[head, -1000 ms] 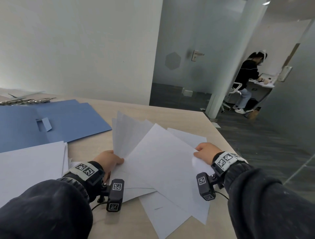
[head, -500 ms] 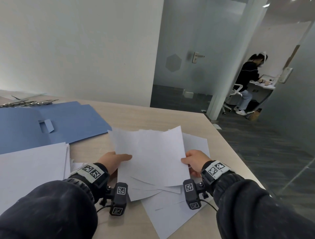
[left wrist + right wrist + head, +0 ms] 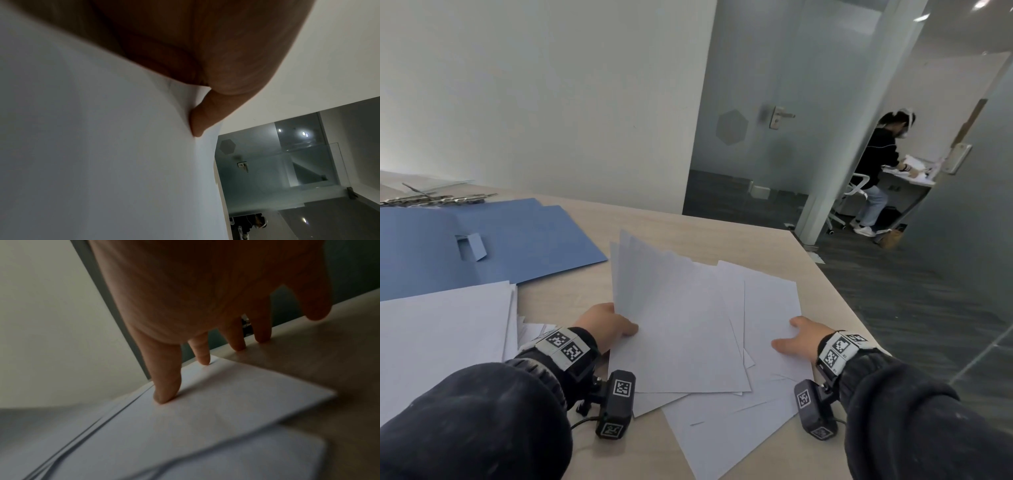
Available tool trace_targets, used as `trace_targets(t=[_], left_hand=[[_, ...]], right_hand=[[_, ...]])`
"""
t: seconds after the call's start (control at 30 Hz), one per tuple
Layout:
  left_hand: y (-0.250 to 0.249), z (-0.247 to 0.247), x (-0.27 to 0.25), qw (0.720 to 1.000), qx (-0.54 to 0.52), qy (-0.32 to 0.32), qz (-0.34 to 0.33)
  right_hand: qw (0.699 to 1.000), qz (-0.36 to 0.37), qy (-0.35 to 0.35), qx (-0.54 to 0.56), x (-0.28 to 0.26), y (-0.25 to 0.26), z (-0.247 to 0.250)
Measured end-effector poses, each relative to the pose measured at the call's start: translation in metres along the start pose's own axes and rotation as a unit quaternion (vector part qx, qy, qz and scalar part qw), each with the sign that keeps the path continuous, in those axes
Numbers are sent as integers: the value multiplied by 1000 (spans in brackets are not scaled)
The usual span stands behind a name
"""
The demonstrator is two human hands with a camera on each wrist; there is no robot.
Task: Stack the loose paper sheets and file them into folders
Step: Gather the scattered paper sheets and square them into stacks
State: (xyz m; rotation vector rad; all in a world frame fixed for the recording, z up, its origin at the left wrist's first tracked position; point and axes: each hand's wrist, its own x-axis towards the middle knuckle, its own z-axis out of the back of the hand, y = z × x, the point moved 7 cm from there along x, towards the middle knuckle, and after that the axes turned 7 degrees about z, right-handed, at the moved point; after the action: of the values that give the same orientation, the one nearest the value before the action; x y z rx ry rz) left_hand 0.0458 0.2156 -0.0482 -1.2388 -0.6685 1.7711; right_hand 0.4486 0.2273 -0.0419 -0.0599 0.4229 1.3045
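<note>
Loose sheets [image 3: 688, 329] fanned on tabletop [image 3: 688, 236], left edge pinched up in left hand [image 3: 604, 327] grip; right hand [image 3: 799, 339] spread flat on right edge. Paper light, floppy, slippery: best squared by opposite edges.

white sheets [image 3: 681, 325], blue folder [image 3: 524, 240], beige table [image 3: 688, 233]

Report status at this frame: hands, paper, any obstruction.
Left hand pinches the raised sheets. Right hand open, fingertips pressing the loose sheet flat. Pile uneven; blue folder open, unfilled. No obstruction seen.
</note>
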Motion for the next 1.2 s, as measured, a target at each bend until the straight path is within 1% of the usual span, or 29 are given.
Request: trace_targets(t=[0.1, 0.4, 0.5, 0.53, 0.6, 0.67, 0.7, 0.8, 0.93, 1.0, 1.1, 1.2], left_hand=[[-2, -1, -2, 1000, 5, 4, -6], [-6, -2, -13, 1000, 10, 1, -8], [-7, -1, -18, 1000, 12, -4, -7], [-6, -1, -20, 1000, 9, -5, -4], [-4, 0, -22, 1000, -9, -10, 5], [-2, 1, -25, 999, -26, -27, 5], [-1, 0, -28, 999, -31, -35, 1], [-1, -5, -37, 998, -47, -41, -18], [-5, -18, -48, 994, -106, 0, -14], [-9, -25, -53, 991, -134, 19, -9], [-11, -32, -56, 989, -145, 34, -9], [-11, -33, -54, 985, -168, 41, -3]], right_hand=[[999, 39, 10, -20, -2, 11, -3], [990, 123, 70, 11, -21, 49, -10], [987, 134, 76, 50, -22, 54, -11], [986, 130, 67, 75, -21, 54, -10], [989, 106, 26, 104, -17, 54, -5], [992, 63, -18, 103, -13, 49, 0], [994, 46, -26, 101, -13, 48, 0], [995, 24, -34, 88, -16, 51, 2], [993, 23, -44, 105, -16, 63, 2], [989, 23, -46, 142, -15, 69, 0], [979, 2, -53, 199, -12, 67, -2], [967, -11, -38, 252, -14, 63, -5]])
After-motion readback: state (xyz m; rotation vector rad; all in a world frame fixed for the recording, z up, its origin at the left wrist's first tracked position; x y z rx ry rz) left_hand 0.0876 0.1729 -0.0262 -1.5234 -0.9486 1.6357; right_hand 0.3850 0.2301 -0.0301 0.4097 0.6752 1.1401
